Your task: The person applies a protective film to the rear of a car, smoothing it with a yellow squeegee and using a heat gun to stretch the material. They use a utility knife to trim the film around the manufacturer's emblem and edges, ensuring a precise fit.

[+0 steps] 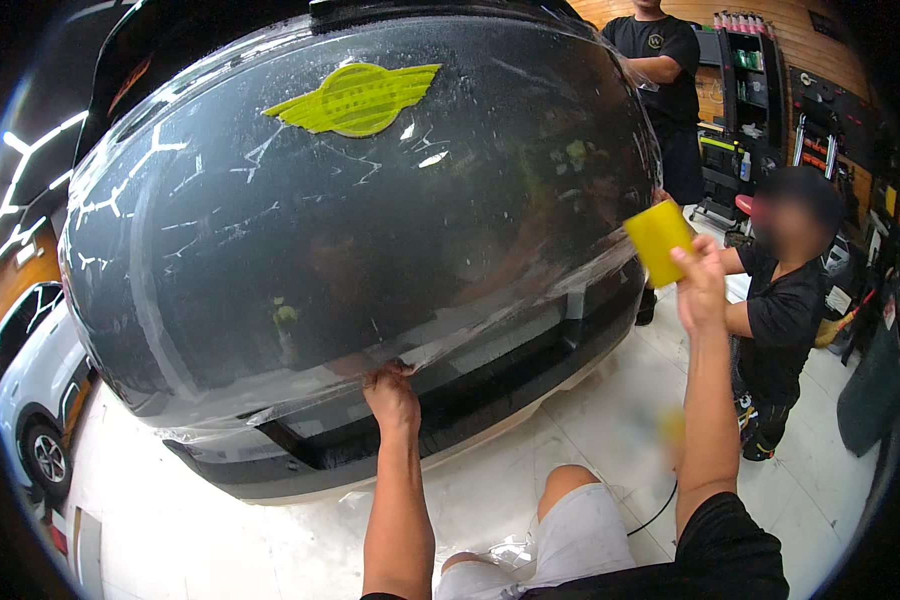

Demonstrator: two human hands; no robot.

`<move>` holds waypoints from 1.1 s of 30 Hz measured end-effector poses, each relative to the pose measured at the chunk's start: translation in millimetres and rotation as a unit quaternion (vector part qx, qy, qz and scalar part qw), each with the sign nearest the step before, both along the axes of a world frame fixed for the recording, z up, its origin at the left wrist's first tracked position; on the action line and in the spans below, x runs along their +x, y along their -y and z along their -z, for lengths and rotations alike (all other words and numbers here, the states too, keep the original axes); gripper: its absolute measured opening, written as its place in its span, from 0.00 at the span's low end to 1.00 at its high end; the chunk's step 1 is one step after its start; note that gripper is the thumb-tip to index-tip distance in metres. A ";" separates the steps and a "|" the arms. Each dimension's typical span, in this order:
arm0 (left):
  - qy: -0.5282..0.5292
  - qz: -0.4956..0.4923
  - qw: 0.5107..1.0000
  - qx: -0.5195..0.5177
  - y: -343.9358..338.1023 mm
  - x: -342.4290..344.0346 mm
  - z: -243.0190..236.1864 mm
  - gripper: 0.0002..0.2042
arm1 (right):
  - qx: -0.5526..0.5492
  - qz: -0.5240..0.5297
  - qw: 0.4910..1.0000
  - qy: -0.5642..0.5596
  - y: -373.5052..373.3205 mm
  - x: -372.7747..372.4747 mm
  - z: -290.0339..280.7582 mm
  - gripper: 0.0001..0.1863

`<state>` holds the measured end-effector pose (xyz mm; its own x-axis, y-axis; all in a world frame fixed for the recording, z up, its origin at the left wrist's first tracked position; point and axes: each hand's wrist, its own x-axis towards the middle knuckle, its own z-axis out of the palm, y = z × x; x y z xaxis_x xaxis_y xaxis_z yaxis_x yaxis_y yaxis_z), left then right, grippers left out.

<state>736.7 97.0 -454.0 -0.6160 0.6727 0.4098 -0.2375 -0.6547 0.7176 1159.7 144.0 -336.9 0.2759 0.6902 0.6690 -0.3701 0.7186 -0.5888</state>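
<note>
In front of me stands a dark grey car body panel (300, 230), wet and glossy, with a yellow-green winged emblem (355, 98) near its top. A clear film (530, 300) lies over it, its loose lower edge hanging along the bottom of the panel. My left hand (392, 396) is closed on that film edge at the lower middle, fingers partly hidden. Raised at the right, my right hand (702, 285) pinches a flat yellow squeegee (658, 243), held up in front of the panel's right end.
A co-worker in black (670, 80) stands at the far right corner of the car, hand at the film. Another person (785, 310) crouches close at my right. Behind them is a shelf with bottles (750, 85). A white car (40, 390) is parked at left.
</note>
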 end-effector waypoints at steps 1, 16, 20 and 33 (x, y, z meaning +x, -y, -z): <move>-0.030 -0.001 1.000 0.006 -6.1 -1.7 7.4 0.04 | -0.014 -0.028 0.998 0.052 -7.4 1.8 11.7 0.19; -0.162 -0.085 0.979 -0.087 -8.0 -23.9 43.3 0.03 | 0.273 0.370 0.853 0.246 68.6 -325.1 -86.6 0.11; -0.092 -0.007 0.995 0.046 -27.5 24.0 34.5 0.04 | 0.326 0.190 0.842 0.387 140.4 -401.2 -25.0 0.19; 0.059 0.034 0.996 -0.050 13.1 7.7 -7.6 0.07 | 0.168 0.459 0.826 0.282 27.1 -283.8 -44.9 0.21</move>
<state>744.4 83.9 -446.4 -0.6073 0.7487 0.2659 -0.3650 -0.5602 0.7436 876.0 116.9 -292.0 0.1584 0.1138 0.9808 0.6857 0.7020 -0.1922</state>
